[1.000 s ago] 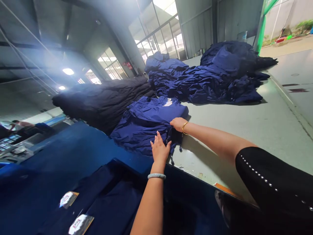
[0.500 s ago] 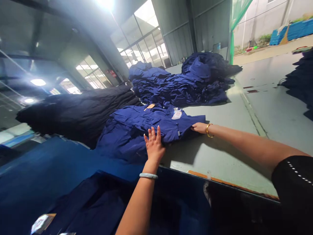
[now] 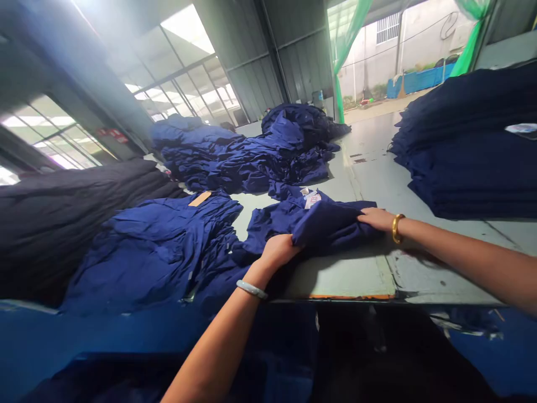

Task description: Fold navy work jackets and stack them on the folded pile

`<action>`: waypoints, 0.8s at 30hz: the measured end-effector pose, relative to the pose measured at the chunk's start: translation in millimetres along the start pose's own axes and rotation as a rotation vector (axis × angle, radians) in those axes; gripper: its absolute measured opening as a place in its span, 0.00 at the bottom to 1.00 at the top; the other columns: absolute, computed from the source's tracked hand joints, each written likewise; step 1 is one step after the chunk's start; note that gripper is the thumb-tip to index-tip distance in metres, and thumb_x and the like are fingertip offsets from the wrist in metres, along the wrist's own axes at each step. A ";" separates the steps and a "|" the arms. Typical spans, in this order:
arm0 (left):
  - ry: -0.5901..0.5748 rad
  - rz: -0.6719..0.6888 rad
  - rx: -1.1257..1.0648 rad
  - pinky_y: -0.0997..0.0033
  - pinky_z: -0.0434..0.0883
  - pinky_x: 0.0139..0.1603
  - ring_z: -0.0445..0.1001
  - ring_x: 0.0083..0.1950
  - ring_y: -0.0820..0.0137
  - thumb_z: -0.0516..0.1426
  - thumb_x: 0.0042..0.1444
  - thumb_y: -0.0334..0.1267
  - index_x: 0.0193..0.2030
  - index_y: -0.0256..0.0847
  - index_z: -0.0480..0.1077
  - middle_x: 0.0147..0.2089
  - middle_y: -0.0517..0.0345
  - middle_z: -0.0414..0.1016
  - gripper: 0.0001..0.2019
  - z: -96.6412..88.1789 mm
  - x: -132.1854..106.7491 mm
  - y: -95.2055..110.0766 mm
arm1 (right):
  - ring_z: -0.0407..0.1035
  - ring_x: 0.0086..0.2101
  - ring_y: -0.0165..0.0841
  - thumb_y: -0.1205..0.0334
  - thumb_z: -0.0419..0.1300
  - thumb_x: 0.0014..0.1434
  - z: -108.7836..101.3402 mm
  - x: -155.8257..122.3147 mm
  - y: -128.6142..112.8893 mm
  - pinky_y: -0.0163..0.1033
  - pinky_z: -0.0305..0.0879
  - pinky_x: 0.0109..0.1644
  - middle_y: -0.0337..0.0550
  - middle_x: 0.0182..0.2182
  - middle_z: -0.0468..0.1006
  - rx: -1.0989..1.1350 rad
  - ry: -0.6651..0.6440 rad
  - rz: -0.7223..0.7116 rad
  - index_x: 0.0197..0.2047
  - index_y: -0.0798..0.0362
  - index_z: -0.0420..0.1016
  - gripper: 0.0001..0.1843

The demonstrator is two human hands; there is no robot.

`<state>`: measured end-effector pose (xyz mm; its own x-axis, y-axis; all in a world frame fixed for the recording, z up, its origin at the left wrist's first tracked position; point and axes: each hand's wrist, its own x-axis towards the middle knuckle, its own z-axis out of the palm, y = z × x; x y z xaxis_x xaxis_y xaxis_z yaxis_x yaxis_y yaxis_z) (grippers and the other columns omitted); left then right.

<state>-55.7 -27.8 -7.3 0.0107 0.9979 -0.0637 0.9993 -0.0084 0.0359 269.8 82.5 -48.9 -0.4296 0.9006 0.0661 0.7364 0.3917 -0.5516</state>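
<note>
A navy blue garment [image 3: 331, 224] with a white label [image 3: 312, 198] near its top lies partly lifted at the table's front edge. My left hand [image 3: 277, 251] is closed on its near edge, at the left. At the right end, my right hand [image 3: 376, 218] pinches the same garment. Whether it is trousers or a jacket I cannot make out. Left of it rests a stack of blue garments [image 3: 155, 240] with an orange-tan tag [image 3: 200, 198] on top; part of the held garment's cloth trails down toward this stack.
A black garment pile [image 3: 62, 207] stands at the far left. Heaped blue garments [image 3: 243, 151] lie at the back of the pale table [image 3: 352, 274]. On the right rises a tall stack of folded navy garments [image 3: 478, 151]. Dark blue cloth [image 3: 104, 375] sits below the table edge.
My left hand has gone from lying flat on the cloth to gripping the garment's edge. The garment has moved right, off the blue stack, and is now partly folded up. The view has turned right.
</note>
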 end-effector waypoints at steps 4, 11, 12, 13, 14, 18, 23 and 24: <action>-0.181 0.085 -0.292 0.63 0.75 0.46 0.83 0.45 0.53 0.63 0.58 0.57 0.42 0.40 0.83 0.39 0.52 0.86 0.21 -12.4 17.1 38.3 | 0.64 0.69 0.47 0.50 0.54 0.70 -17.2 -49.9 13.9 0.56 0.62 0.73 0.50 0.74 0.65 -0.144 0.189 -0.257 0.78 0.42 0.62 0.34; -0.400 0.306 -0.707 0.61 0.78 0.51 0.82 0.48 0.57 0.70 0.49 0.52 0.46 0.42 0.81 0.45 0.56 0.86 0.21 -40.8 50.9 84.1 | 0.62 0.70 0.60 0.46 0.73 0.55 -12.1 -50.7 13.7 0.64 0.65 0.68 0.59 0.82 0.34 -0.378 -0.100 -0.308 0.84 0.37 0.40 0.64; -0.312 0.242 -0.640 0.60 0.77 0.51 0.82 0.48 0.56 0.69 0.51 0.54 0.46 0.41 0.81 0.44 0.54 0.86 0.22 -41.5 50.9 87.0 | 0.66 0.68 0.60 0.43 0.71 0.56 -12.4 -43.1 13.6 0.62 0.67 0.67 0.60 0.81 0.40 -0.388 -0.112 -0.271 0.84 0.38 0.42 0.62; -0.191 0.159 -0.555 0.60 0.77 0.52 0.82 0.48 0.55 0.69 0.53 0.57 0.47 0.40 0.80 0.44 0.53 0.86 0.24 -41.5 48.1 88.7 | 0.68 0.67 0.60 0.41 0.69 0.58 -13.1 -35.4 13.5 0.61 0.67 0.67 0.59 0.80 0.49 -0.397 -0.127 -0.247 0.83 0.39 0.46 0.58; -0.053 0.077 -0.463 0.59 0.77 0.53 0.83 0.50 0.53 0.68 0.54 0.59 0.50 0.40 0.79 0.46 0.51 0.85 0.26 -40.9 42.1 89.3 | 0.70 0.66 0.59 0.39 0.67 0.60 -14.2 -28.3 13.6 0.60 0.67 0.67 0.56 0.77 0.58 -0.401 -0.143 -0.239 0.82 0.40 0.51 0.53; 0.280 -0.005 -0.199 0.48 0.68 0.71 0.75 0.69 0.48 0.66 0.58 0.61 0.72 0.46 0.66 0.66 0.44 0.78 0.39 -30.1 -11.0 85.4 | 0.76 0.61 0.50 0.47 0.59 0.67 -16.5 -8.8 17.5 0.50 0.68 0.67 0.44 0.67 0.77 -0.333 -0.169 -0.277 0.75 0.39 0.69 0.34; 0.104 -0.012 0.072 0.19 0.36 0.76 0.30 0.84 0.32 0.73 0.39 0.67 0.85 0.50 0.37 0.86 0.37 0.36 0.74 0.1 -65.4 64.9 | 0.75 0.61 0.48 0.51 0.56 0.70 -13.8 -0.5 27.1 0.47 0.69 0.64 0.45 0.64 0.80 -0.263 -0.137 -0.231 0.72 0.40 0.74 0.29; 0.104 -0.060 0.102 0.19 0.34 0.76 0.27 0.84 0.32 0.73 0.38 0.66 0.85 0.47 0.36 0.86 0.35 0.33 0.75 5.0 -64.1 57.8 | 0.75 0.62 0.48 0.52 0.56 0.70 -13.4 0.0 28.7 0.47 0.69 0.64 0.45 0.64 0.80 -0.253 -0.134 -0.226 0.71 0.41 0.76 0.28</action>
<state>1.6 -92.5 -6.1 -0.0481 0.9980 0.0414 0.9965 0.0508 -0.0665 297.9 96.2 -53.6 -0.6488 0.7597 0.0438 0.7137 0.6275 -0.3112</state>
